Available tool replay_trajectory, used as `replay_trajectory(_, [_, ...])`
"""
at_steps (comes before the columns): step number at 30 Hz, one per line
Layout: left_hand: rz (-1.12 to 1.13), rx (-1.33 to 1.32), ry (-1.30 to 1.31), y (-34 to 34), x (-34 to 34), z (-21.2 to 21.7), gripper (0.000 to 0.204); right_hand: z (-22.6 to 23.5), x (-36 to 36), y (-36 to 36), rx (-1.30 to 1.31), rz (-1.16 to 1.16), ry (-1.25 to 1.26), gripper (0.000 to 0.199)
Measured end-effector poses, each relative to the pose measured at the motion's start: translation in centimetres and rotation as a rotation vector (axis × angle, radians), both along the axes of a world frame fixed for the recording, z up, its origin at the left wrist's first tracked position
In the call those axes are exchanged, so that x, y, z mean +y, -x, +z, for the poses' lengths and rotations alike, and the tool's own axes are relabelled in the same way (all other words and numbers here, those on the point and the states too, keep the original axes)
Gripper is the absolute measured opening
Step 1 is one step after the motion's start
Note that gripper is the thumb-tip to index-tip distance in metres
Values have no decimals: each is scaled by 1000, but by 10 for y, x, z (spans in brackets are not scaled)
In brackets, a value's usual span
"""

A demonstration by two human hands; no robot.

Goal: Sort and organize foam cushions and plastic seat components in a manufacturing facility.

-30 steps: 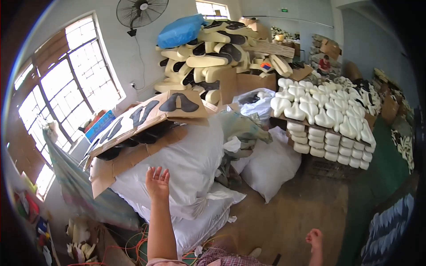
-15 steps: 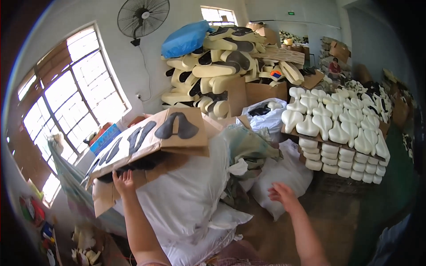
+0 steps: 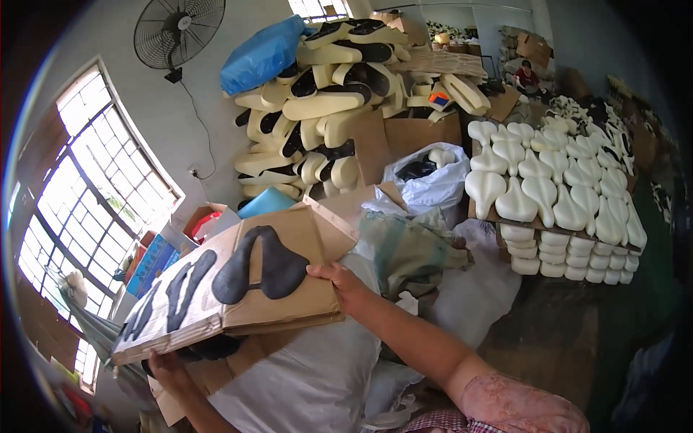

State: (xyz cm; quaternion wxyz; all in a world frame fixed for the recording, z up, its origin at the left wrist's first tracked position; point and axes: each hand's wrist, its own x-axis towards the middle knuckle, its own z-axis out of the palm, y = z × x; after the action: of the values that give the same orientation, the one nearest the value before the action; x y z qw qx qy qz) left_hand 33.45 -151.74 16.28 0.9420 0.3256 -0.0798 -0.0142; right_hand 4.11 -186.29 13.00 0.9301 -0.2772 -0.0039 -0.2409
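A brown cardboard sheet (image 3: 234, 317) lies tilted in front of me, with several black saddle-shaped pieces (image 3: 278, 263) on its top. My right hand (image 3: 341, 287) grips its right edge, thumb on top and the other fingers hidden underneath. At the near left edge, my left hand (image 3: 170, 372) holds the sheet from below, its fingers partly hidden. More dark pieces (image 3: 209, 349) show under the sheet, above a lower layer of cardboard (image 3: 253, 355). Beneath this stack bulges a large white sack (image 3: 303, 390).
White saddle-shaped foam pads (image 3: 538, 198) stand in a layered stack at the right. Cream foam pieces (image 3: 328, 108) pile high at the back, near a blue plastic bag (image 3: 263, 54). An open white bag (image 3: 433, 184) and a greenish cloth (image 3: 404, 245) lie between. A person (image 3: 527, 76) sits far back.
My right hand has moved left from free air onto the cardboard's right edge and closed there. The sheet's right part now sits higher and more tilted. The view has shifted to the right.
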Motion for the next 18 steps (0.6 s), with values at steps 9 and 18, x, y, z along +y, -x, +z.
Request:
replay_trajectory(9, [200,-208,67,67,-9,136,40,93,-66,-14,-110,98,140,32])
replay_trajectory(18, [440,-519,51,153,-122,232,32,146,-181,-21,-237,314,153,27])
